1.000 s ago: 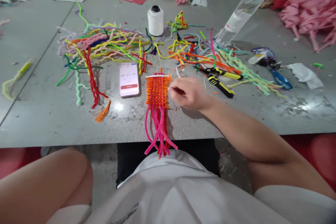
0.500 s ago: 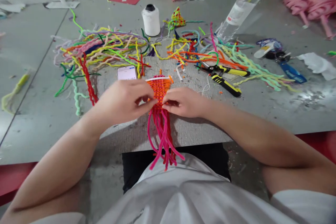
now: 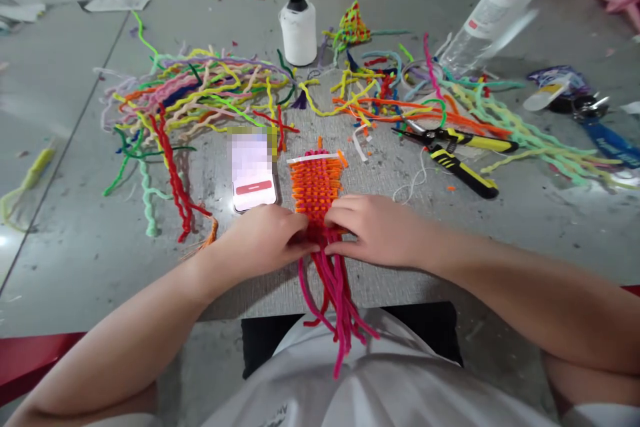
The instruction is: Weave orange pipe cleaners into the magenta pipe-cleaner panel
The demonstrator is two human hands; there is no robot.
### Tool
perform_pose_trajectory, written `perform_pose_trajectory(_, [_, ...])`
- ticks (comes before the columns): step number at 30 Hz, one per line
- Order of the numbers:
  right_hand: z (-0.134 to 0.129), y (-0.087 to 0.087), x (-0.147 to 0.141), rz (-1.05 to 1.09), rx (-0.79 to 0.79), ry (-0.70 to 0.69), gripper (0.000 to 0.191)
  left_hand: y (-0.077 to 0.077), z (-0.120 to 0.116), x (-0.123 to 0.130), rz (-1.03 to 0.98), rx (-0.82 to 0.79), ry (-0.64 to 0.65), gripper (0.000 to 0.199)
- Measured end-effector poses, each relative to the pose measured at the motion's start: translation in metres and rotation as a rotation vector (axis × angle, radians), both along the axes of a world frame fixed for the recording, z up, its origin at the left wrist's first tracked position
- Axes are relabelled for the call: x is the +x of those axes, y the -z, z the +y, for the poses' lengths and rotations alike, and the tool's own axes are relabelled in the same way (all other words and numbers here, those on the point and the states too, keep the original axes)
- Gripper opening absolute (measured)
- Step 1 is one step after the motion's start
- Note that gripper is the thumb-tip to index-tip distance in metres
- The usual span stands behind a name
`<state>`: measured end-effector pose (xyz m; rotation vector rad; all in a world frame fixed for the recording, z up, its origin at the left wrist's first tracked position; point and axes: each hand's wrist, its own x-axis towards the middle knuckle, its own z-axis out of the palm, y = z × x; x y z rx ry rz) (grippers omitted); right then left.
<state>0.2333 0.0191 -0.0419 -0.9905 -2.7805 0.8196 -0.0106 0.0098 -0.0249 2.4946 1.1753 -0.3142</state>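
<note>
A grey surface [image 3: 75, 293] runs back to pale panels, strewn with a heap of coloured fuzzy stems [image 3: 200, 83]. Close to its front edge lies the orange and pink weave [image 3: 317, 177], its loose pink strands [image 3: 339, 290] hanging past the edge towards the person's lap. The left hand [image 3: 267, 233] and right hand [image 3: 383, 230] each have thumb and fingers pinched on its lower end, one at either side. A phone [image 3: 254, 177] lies just beside the left hand; yellow-and-black pliers [image 3: 465, 170] lie beyond the right.
</note>
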Motion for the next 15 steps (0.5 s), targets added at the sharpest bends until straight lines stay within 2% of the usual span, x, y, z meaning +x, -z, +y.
perform_pose_trajectory(4, [-0.003, -0.001, -0.002, -0.055, 0.113, -0.046, 0.034, -0.002, 0.000, -0.002, -0.001, -0.021, -0.017, 0.033])
perform_pose_trajectory(9, [-0.003, 0.004, 0.002, -0.018, 0.192, -0.143, 0.031, -0.008, 0.000, -0.002, -0.030, -0.021, 0.042, 0.030])
perform_pose_trajectory(12, [0.002, 0.009, 0.006, 0.028, 0.255, -0.186, 0.031, -0.010, -0.001, -0.003, -0.037, 0.016, 0.064, 0.032])
perform_pose_trajectory(15, [0.004, 0.001, 0.010, 0.171, 0.312, -0.183, 0.027, -0.011, -0.001, -0.005, -0.078, 0.080, 0.071, 0.030])
